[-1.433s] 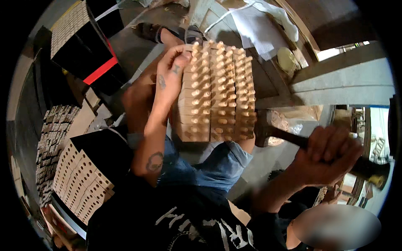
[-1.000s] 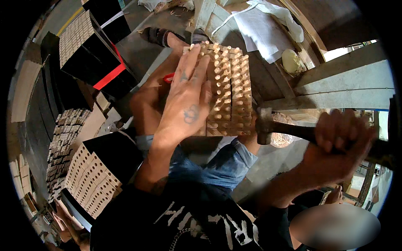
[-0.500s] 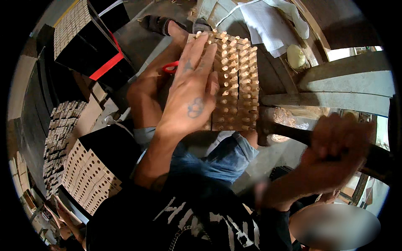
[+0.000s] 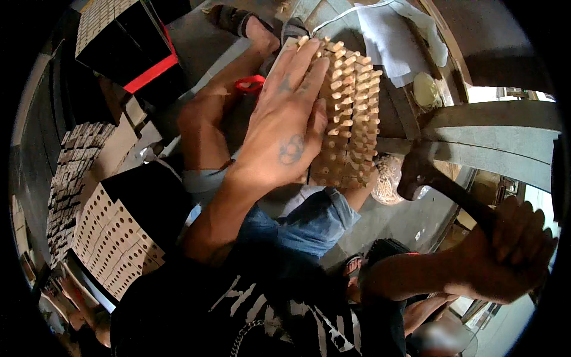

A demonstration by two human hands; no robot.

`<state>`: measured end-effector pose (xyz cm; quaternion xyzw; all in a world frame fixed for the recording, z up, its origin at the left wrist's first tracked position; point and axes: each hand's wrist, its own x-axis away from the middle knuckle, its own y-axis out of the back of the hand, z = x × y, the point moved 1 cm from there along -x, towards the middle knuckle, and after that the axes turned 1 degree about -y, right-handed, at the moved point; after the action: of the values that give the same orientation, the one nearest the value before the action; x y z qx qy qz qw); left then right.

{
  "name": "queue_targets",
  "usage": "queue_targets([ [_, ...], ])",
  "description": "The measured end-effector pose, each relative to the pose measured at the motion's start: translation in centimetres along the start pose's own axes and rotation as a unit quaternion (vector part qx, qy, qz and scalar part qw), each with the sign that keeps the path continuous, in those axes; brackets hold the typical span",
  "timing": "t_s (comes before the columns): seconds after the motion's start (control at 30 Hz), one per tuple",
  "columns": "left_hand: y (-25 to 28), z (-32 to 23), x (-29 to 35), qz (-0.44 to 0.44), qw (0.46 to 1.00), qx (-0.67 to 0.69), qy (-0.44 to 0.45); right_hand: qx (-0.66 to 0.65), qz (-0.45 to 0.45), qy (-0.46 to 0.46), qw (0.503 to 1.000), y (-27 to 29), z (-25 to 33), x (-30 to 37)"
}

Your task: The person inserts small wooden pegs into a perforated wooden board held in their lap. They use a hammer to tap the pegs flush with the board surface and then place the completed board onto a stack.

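A set of pale wooden blocks (image 4: 339, 163) sits ahead of me above my knees, with rows of short wooden dowels (image 4: 348, 89) standing up from it. My left hand (image 4: 282, 131) lies over the left part of this set, fingers stretched out flat and holding nothing; it hides the blocks beneath. At the right, my right hand (image 4: 514, 253) is closed round the handle of a hammer (image 4: 446, 184). The hammer's dark head hangs raised to the right of the blocks, apart from them. A red loop (image 4: 250, 84) shows just left of my left hand.
A clear bag of dowels (image 4: 388, 183) lies beyond the blocks' right corner. White paper (image 4: 380, 41) and a pale rounded object (image 4: 425, 89) rest on the wooden stand. Drilled blocks (image 4: 116, 244), stacked blocks (image 4: 77, 178) and a red-strapped black stack (image 4: 113, 44) are at left. Another person (image 4: 431, 300) is lower right.
My right hand and the hammer have drawn away from the blocks, to the right. My left hand stays on the blocks, and the whole view has shifted slightly.
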<state>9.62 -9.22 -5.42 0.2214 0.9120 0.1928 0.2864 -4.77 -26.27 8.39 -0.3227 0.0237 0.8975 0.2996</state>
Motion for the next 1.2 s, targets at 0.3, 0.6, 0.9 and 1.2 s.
queue_targets([
  [0.3,0.2,0.0,-0.3,0.001,1.000,-0.006,0.014,0.159,0.047,0.051,0.985,-0.9,1.4,-3.1],
  [0.6,0.2,0.2,0.1,0.006,1.000,0.005,0.011,0.088,-0.054,-0.013,0.995,-3.4,-3.3,-3.5],
  [0.9,0.2,0.0,-0.1,0.007,1.000,0.002,0.017,0.069,-0.100,-0.082,0.989,-4.4,-5.8,-4.2],
  [1.2,0.9,0.2,-0.1,0.004,1.000,0.022,-0.004,0.094,-0.162,-0.083,0.979,-5.5,-8.6,-4.9],
])
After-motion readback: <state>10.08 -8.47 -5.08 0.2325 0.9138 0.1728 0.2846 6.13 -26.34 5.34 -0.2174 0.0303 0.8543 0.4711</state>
